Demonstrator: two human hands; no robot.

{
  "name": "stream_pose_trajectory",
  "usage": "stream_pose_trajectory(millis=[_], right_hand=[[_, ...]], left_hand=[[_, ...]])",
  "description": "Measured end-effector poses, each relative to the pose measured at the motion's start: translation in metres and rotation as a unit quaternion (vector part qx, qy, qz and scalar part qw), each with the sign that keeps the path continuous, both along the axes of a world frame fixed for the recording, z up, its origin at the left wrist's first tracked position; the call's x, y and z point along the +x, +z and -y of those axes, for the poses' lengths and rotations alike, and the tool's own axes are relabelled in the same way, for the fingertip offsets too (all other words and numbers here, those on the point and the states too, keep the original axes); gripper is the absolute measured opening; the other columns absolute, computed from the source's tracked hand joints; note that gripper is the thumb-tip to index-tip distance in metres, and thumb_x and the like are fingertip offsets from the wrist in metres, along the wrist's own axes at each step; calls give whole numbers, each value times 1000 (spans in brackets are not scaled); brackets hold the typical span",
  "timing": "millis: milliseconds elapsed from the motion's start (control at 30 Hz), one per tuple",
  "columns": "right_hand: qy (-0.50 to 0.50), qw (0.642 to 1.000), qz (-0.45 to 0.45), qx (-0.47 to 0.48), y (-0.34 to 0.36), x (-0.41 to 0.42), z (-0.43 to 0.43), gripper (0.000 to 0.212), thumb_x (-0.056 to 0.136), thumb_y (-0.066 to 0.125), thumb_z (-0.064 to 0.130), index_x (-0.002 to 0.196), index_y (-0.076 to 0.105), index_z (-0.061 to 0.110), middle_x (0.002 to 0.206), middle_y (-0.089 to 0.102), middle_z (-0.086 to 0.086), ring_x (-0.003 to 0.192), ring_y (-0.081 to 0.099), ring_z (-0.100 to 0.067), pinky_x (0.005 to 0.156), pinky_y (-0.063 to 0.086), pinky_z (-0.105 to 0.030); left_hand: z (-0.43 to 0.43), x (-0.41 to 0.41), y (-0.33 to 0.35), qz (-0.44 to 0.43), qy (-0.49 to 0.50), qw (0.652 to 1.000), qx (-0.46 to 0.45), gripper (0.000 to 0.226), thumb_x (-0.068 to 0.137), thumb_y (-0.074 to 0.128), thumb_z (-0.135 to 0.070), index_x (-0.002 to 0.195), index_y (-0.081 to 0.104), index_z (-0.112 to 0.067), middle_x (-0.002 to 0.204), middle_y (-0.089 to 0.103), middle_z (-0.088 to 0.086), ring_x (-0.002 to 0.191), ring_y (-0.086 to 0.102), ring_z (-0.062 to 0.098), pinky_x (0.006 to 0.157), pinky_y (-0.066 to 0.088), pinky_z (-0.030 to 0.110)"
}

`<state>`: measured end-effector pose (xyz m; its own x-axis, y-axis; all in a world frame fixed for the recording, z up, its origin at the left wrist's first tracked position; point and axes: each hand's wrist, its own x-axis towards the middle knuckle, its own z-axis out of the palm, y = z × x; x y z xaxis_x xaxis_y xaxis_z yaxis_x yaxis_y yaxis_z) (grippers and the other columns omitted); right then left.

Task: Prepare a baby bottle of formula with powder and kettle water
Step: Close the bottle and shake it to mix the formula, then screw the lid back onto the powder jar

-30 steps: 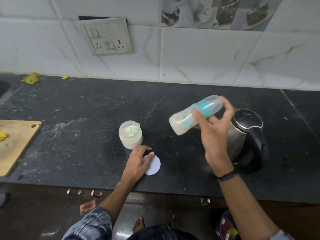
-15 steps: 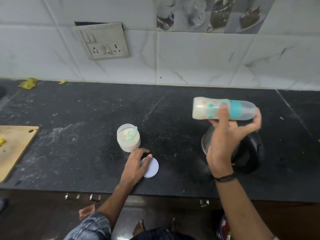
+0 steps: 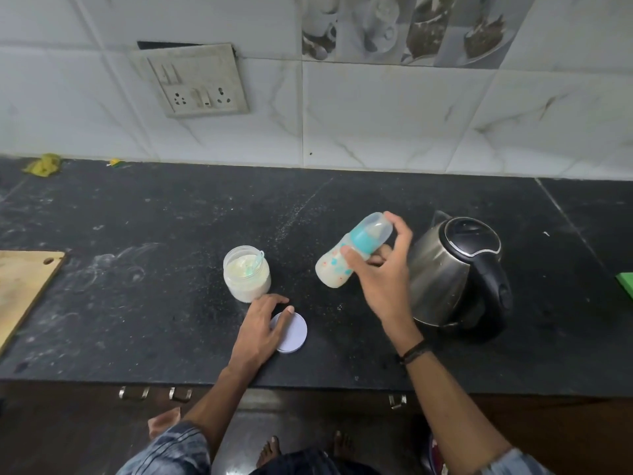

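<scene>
My right hand (image 3: pixel 383 269) grips the baby bottle (image 3: pixel 337 265) above the black counter. The bottle is tilted, cap up to the right, with a teal collar, a clear cap and milky liquid inside. The steel kettle (image 3: pixel 455 272) with a black lid and handle stands just right of that hand. An open jar of formula powder (image 3: pixel 246 274) with a small scoop inside stands left of the bottle. My left hand (image 3: pixel 262 329) rests with relaxed fingers on the jar's white lid (image 3: pixel 296 332), which lies flat near the counter's front edge.
A wooden cutting board (image 3: pixel 20 289) lies at the left edge of the counter (image 3: pixel 137 303). A green object (image 3: pixel 625 281) shows at the far right. A switch and socket plate (image 3: pixel 195 82) hangs on the tiled wall. Yellow scraps (image 3: pixel 42 163) lie at the back left.
My right hand has swung the bottle from level above the kettle down and left to a tilt, after an earlier tilt: a shaking motion. My left hand stays on the lid.
</scene>
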<state>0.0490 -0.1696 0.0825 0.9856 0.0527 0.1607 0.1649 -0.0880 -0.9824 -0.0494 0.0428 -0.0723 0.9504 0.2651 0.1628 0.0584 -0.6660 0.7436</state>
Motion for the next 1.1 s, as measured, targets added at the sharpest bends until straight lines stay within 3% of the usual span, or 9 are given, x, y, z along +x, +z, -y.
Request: stream_pose_trajectory(millis=[67,133,200,300,433,567,767,967,1100], right_hand=[[-2,996,20,-82,-12,-1,-6,81,83,86,25,137,36,60,117,70,16,94,74,-10,82,62,-36],[14,988,42,-150,-24,-1,-13,83,84,85,27,139,33,60,131,63,13,105,70,-22,90,59,-48],[32,983,46,-177,-37,1,-16,87,85,85,27,143,29,58,138,60,8,109,66,-27,94,56,-52],[48,974,53,-215,-55,7,-17,89,86,83,27,147,26,55,136,60,5,107,61,-23,92,54,-45],[67,963,50,-255,-72,11,-18,90,86,82,28,150,25,55,133,54,16,106,49,-11,87,45,-32],[73,959,35,-270,-82,15,-21,90,85,82,29,150,25,56,128,52,21,105,49,-10,86,41,-30],[75,957,24,-278,-93,14,-17,88,86,82,32,149,24,56,137,57,11,107,47,-9,87,40,-30],[71,966,-2,-248,-93,13,-14,97,79,88,34,150,25,51,133,59,7,116,58,-17,93,52,-39],[26,979,-19,-200,-99,-3,-10,104,73,95,36,152,28,45,140,48,8,118,58,-13,95,55,-38]], left_hand=[[2,0,1,-2,-1,1000,-1,35,100,47,-57,115,64,-30,116,59,-19,115,51,1,98,40,24],[1,0,1,-5,-1,1000,-2,32,101,49,-54,115,64,-29,117,60,-17,115,52,4,99,41,26],[1,1,1,-6,-1,1000,-3,26,104,53,-48,116,64,-28,117,60,-16,115,52,4,100,42,28],[1,1,2,-10,-2,1000,0,25,104,54,-46,116,64,-27,117,60,-15,115,52,4,100,42,28],[1,1,5,-13,-3,1000,-4,37,101,46,-56,116,64,-27,117,60,-14,115,51,4,100,41,26],[1,0,5,-18,-2,1000,-6,30,103,52,-49,117,64,-26,119,60,-14,116,50,3,101,40,25],[2,0,7,-22,-1,1000,-3,41,100,47,-58,118,64,-26,120,59,-14,117,50,4,100,38,23],[2,-1,9,-27,1,1000,-3,39,100,49,-58,118,64,-27,119,58,-18,117,50,2,99,36,20],[4,-3,12,-28,-4,1000,-11,38,98,53,-58,120,63,-29,120,57,-19,119,50,1,102,39,23]])
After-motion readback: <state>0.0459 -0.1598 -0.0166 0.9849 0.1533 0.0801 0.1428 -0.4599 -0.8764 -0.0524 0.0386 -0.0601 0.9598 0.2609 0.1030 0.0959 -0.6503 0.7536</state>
